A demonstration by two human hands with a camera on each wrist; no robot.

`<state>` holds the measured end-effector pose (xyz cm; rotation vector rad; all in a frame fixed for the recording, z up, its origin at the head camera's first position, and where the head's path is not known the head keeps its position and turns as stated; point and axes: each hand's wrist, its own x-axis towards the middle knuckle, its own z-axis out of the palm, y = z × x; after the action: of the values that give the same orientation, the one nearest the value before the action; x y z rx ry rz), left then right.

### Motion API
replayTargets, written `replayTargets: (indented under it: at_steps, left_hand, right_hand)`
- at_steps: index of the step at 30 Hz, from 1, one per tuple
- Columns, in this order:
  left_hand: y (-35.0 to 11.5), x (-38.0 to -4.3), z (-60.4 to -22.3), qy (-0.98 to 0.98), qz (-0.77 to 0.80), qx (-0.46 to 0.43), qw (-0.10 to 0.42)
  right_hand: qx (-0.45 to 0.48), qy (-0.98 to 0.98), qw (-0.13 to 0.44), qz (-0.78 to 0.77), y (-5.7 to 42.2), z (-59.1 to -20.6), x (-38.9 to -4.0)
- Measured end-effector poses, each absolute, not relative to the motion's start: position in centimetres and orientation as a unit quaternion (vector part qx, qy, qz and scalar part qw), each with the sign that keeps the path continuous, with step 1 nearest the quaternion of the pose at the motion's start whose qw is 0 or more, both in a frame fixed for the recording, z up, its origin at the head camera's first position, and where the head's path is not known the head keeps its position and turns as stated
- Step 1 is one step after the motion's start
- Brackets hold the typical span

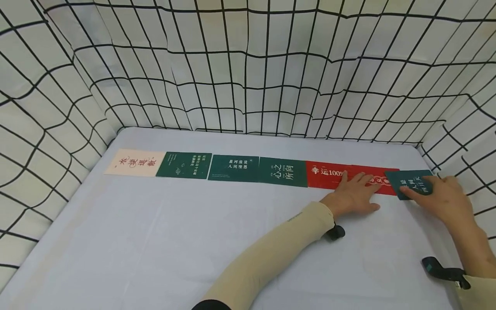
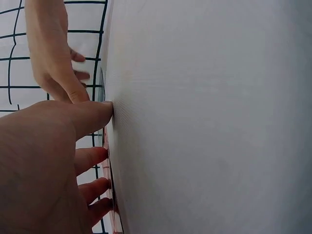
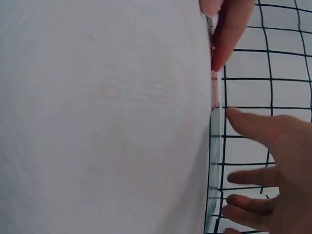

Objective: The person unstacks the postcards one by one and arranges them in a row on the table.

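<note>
A row of printed cards runs across the white table. My left hand [image 1: 354,196] lies with fingers spread on the red cards, one marked "100%" [image 1: 323,173] and another red card [image 1: 387,187] beside it. In the left wrist view its thumb [image 2: 97,114] reaches down to the tabletop. At the row's right end lies a dark green card [image 1: 412,183], overlapping the red one's edge. Over that card is my right hand [image 1: 451,198], thumb and fingers apart. In the right wrist view its fingers [image 3: 251,175] look extended, close above the card; contact is unclear.
Leftward in the row are a green card with large white characters [image 1: 283,171], two more green cards [image 1: 234,168] [image 1: 184,165] and a cream card with red characters [image 1: 133,162]. Black wire mesh [image 1: 255,69] encloses the table [image 1: 193,241] at the back and sides.
</note>
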<state>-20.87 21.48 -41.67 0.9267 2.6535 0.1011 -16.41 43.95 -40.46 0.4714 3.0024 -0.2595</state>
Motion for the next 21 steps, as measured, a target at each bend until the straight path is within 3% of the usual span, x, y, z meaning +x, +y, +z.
replayTargets:
  at_steps: [6, 21]
  left_hand:
    - [21.44, -20.71, -41.76, 0.931, 0.034, 0.327, 0.161]
    - [21.28, -20.78, -41.68, 0.929, 0.033, 0.331, 0.163]
  right_hand:
    - [0.074, 0.987, 0.081, -0.116, 43.61, -40.93, -16.66]
    - [0.085, 0.985, 0.113, -0.101, 44.19, -40.90, -17.30]
